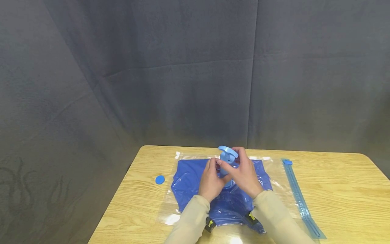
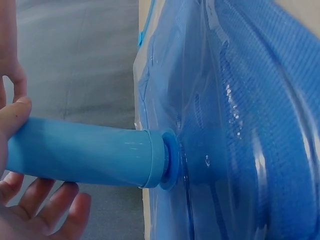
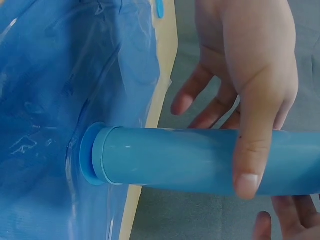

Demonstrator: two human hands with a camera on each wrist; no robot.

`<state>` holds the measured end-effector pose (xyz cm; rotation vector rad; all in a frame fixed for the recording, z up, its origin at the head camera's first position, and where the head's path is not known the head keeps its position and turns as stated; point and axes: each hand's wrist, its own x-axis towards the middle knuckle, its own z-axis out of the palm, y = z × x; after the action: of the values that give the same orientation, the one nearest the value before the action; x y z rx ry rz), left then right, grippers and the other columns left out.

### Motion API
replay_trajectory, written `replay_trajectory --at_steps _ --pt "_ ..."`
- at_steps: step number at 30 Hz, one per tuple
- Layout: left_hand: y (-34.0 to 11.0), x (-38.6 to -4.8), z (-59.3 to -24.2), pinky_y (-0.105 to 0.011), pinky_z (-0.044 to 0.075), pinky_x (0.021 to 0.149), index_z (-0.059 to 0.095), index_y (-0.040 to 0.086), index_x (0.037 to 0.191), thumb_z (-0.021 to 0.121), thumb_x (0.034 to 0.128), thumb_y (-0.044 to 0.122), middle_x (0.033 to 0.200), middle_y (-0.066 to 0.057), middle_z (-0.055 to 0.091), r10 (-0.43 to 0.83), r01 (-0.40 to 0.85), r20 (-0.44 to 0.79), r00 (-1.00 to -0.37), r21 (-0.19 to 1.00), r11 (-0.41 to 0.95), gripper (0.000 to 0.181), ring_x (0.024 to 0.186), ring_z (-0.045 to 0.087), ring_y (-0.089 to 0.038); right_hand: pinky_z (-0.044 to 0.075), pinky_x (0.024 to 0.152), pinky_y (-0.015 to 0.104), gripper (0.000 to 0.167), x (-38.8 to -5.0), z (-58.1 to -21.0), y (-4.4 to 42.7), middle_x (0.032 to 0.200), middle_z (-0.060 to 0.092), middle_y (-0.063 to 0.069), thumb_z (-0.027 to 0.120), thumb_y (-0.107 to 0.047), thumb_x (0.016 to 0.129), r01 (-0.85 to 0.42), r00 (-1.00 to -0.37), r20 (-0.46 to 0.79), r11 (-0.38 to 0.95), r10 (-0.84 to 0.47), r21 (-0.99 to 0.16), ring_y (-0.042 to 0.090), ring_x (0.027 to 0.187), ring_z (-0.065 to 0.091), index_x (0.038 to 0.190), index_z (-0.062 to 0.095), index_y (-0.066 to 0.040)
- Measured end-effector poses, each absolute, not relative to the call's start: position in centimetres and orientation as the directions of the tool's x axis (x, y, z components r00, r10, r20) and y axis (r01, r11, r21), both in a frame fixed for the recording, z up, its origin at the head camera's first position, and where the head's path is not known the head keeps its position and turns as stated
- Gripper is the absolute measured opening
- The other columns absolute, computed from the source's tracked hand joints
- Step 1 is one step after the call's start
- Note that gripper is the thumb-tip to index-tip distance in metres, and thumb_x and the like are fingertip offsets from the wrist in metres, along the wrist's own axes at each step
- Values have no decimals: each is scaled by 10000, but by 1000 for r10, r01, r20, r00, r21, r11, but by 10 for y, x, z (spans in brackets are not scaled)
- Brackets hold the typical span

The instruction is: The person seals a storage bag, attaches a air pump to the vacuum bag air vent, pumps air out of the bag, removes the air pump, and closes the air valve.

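A light-blue hand pump [image 1: 228,156] stands upright on the round valve [image 2: 172,160] of a clear plastic storage bag [image 1: 275,176], its T-shaped handle on top. Dark-blue fabric [image 1: 190,178] fills the bag, which lies flat on the table. My left hand [image 1: 210,183] grips the pump's barrel from the left, thumb on one side and fingers curled on the other. From the right, my right hand [image 1: 246,178] holds the same barrel, its thumb [image 3: 250,160] laid across it. Both wrist views show the pump's lower end against the valve.
A round blue cap [image 1: 159,179] lies on the wooden table [image 1: 137,200] left of the bag. Along the bag's right edge runs a blue zip seal with a slider [image 1: 287,162]. Grey curtains [image 1: 182,84] hang behind and to the left of the table.
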<state>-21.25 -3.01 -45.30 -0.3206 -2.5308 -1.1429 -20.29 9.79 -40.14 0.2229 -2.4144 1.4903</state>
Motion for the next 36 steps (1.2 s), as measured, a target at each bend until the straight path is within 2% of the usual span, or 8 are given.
replay_trajectory --at_steps 3,7,12,17,21,25,31,36 --pt "-31 -212 -452 -245 509 724 497 140 1049 803 753 333 984 -23 573 65 345 399 -915 686 641 468 867 611 -163 511 863 446 514 -203 -401 98 1071 675 115 761 -354 818 -285 -943 332 459 24 -841 285 993 641 1195 514 -105" --pt "-33 -212 -454 -262 514 804 506 136 1079 799 756 307 1026 -24 583 93 380 411 -907 702 602 468 923 609 -175 524 874 448 467 -203 -402 99 1088 671 113 754 -314 830 -311 -934 358 453 18 -835 291 1016 646 1187 540 -102" --pt "-38 -212 -454 -335 505 952 497 115 1244 775 799 300 1198 -52 604 152 396 379 -913 736 548 556 1088 618 -213 539 872 463 380 -204 -402 101 1092 611 80 752 -243 833 -390 -899 437 458 -3 -799 279 1025 634 1151 608 -93" --pt "-41 -211 -450 -401 483 1009 457 116 1361 730 843 286 1300 -85 604 200 394 340 -919 750 532 610 1191 593 -241 530 845 428 343 -206 -403 103 1049 582 40 719 -195 850 -438 -876 480 483 -41 -758 230 1000 607 1175 654 -103" --pt "-43 -209 -449 -410 482 1014 461 100 1366 717 846 262 1322 -106 601 212 392 331 -920 746 538 602 1209 589 -256 520 877 456 376 -207 -402 105 1240 600 45 651 -152 881 -455 -878 467 477 -102 -752 253 1097 601 1256 628 -131" --pt "-42 -210 -449 -426 487 1010 452 78 1379 710 853 258 1332 -132 596 213 372 305 -928 751 546 613 1219 586 -267 498 923 501 333 -208 -400 107 1450 499 52 579 -132 897 -452 -888 435 463 -149 -763 299 1210 564 1226 624 -118" --pt "-41 -210 -449 -422 510 974 463 85 1364 709 855 256 1302 -137 612 215 363 292 -932 761 537 590 1196 596 -275 482 944 528 344 -208 -401 108 1486 464 54 549 -115 894 -441 -895 417 448 -158 -778 310 1265 528 1232 611 -107" --pt "-38 -211 -451 -396 517 951 500 97 1320 717 847 237 1255 -113 637 199 376 320 -926 756 537 538 1160 612 -257 483 971 517 472 -206 -401 107 1433 495 80 556 -141 909 -405 -913 381 446 -147 -798 313 1237 544 1377 497 -133"
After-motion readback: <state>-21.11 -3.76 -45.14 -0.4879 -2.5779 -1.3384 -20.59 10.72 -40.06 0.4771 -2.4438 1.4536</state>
